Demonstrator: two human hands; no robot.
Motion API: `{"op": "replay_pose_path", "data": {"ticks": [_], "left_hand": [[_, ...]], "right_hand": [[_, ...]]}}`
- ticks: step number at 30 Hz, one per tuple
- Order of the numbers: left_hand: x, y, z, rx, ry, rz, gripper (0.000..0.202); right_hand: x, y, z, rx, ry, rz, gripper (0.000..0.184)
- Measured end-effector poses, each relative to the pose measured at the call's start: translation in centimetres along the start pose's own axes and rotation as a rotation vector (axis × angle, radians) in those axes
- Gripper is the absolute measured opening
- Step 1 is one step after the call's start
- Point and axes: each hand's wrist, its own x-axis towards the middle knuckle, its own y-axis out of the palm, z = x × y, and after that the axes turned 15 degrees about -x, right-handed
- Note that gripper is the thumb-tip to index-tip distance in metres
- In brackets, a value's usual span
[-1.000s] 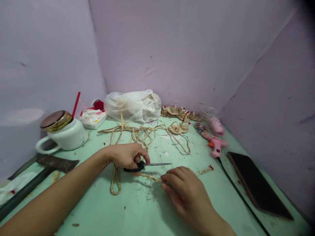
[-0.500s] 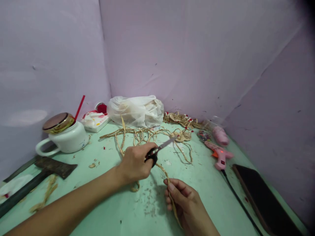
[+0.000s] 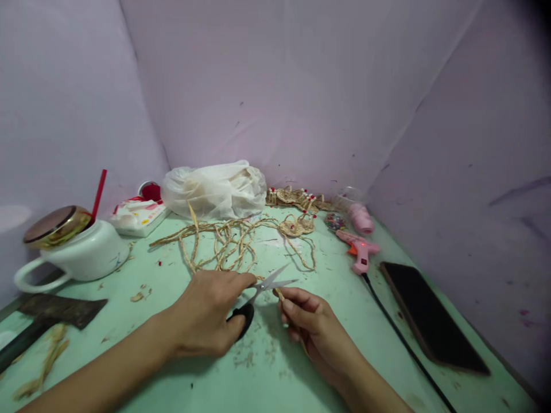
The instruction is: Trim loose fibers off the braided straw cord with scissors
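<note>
My left hand (image 3: 202, 315) is closed around the black handles of a pair of scissors (image 3: 269, 283). The scissor blades stand apart and point to the right, close to my right hand (image 3: 314, 324). Between its thumb and fingers, my right hand pinches a straw-coloured braided cord (image 3: 279, 295), whose tip sticks out beside the blades. Beyond both hands, a loose tangle of braided cord (image 3: 224, 244) spreads over the table. A coiled flower-like piece (image 3: 298, 226) made of cord lies at its right end.
On the green table (image 3: 172, 376), a white mug (image 3: 97, 252) and a hatchet (image 3: 64, 310) occupy the left. A plastic bag (image 3: 219, 189) and beaded woven pieces (image 3: 293, 198) sit along the back wall. To the right are a pink glue gun (image 3: 362, 249), a thread spool (image 3: 360, 218) and a phone (image 3: 433, 318).
The scissors have come down from a raised position to the cord, and their blades have spread. My right hand has risen slightly towards them. The view has turned a little to the right.
</note>
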Motion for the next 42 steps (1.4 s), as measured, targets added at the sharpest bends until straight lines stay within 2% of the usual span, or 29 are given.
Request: {"op": "replay_pose_path", "data": {"ticks": [5,10,23,27,31,34,37,39,42], "left_hand": [[-1.3,2.0,0.5,0.117,-0.035,-0.046,0.039],[-1.5,3.1,0.3,0.199,-0.05,-0.039,0.041],[-1.8,3.3,0.8,0.325,-0.042,-0.034,0.047],[-1.7,3.1,0.7,0.346,-0.066,0.002,0.048],[-1.5,2.8,0.7,0.329,-0.097,0.051,0.05],[-1.5,2.6,0.7,0.281,-0.098,0.043,0.052],[-1.5,2.5,0.8,0.123,-0.08,0.012,0.049],[-1.5,2.3,0.9,-0.036,-0.077,-0.05,0.043],[-1.4,2.0,1.4,-0.196,-0.166,-0.29,0.035]], "right_hand": [[0.2,-0.2,0.0,0.002,0.026,-0.02,0.02],[0.3,-0.1,-0.4,0.036,0.001,-0.03,0.024],[0.3,-0.1,-0.4,0.006,-0.034,-0.031,0.023],[0.3,-0.2,-0.5,-0.009,-0.046,-0.017,0.022],[0.3,-0.2,-0.6,-0.037,-0.062,-0.016,0.021],[0.3,-0.2,-0.6,-0.048,-0.071,-0.012,0.019],[0.3,-0.1,-0.6,-0.045,-0.056,-0.021,0.02],[0.3,-0.2,-0.5,-0.047,-0.028,-0.037,0.023],[0.4,-0.3,-0.3,-0.041,-0.001,-0.068,0.025]]}}
